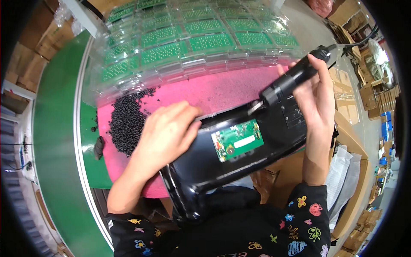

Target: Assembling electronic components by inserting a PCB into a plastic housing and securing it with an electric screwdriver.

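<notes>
A black plastic housing (192, 168) lies tilted in front of me, its near edge close to my body. My left hand (167, 132) is closed on its far left edge, with the fingers curled over the rim. A green circuit board (229, 147) with a white label sits on the housing. My right hand (317, 100) grips a black electric screwdriver (295, 76), slanted down to the left. Its tip is near the far edge of the housing, beyond the board; whether it touches a screw cannot be made out.
Small black screws (125, 124) are heaped on the pink mat (214, 92) at the left. Stacked clear trays (192, 64) of green boards stand behind. A dark lump (99, 147) lies on the green table (58, 141). An open cardboard box (357, 188) is at the right.
</notes>
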`<act>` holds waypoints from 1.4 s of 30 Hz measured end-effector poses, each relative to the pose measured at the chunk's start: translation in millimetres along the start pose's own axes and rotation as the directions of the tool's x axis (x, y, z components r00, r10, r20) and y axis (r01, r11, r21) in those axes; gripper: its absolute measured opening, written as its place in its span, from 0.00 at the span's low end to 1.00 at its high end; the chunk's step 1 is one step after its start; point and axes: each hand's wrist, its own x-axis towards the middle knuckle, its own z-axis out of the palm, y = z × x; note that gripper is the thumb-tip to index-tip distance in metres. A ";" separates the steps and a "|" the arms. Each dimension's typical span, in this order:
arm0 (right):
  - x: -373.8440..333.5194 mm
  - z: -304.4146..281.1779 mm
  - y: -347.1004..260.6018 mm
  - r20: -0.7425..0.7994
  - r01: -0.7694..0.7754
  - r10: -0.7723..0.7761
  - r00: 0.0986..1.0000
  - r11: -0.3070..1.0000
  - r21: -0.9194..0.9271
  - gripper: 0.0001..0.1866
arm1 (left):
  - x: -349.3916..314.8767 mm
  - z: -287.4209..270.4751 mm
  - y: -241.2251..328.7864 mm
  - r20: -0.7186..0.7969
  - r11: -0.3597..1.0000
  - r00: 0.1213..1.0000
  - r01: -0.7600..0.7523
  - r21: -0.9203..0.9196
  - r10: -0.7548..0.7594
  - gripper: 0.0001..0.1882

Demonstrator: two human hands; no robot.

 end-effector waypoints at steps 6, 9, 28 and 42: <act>-29.5 -20.7 -14.0 0.143 0.071 -0.050 0.988 0.987 -0.146 0.16 | -8.4 2.1 9.8 0.153 0.996 0.985 0.073 0.057 -0.081 0.11; -46.8 -26.6 -41.6 0.248 0.464 -0.410 0.878 0.855 -0.231 0.24 | -14.1 -9.7 21.6 0.143 0.982 0.971 0.188 0.033 -0.191 0.09; -73.7 -151.1 -132.5 0.483 0.777 -0.803 0.349 -0.040 -0.628 0.18 | -254.6 -106.3 34.7 -0.521 0.539 -0.137 -0.188 -0.821 -0.842 0.20; -53.8 -458.2 -179.6 0.282 0.290 -0.733 0.619 -0.121 -0.949 0.27 | -336.1 -113.9 -104.3 -0.570 0.818 -0.649 -0.145 -0.557 -0.503 0.20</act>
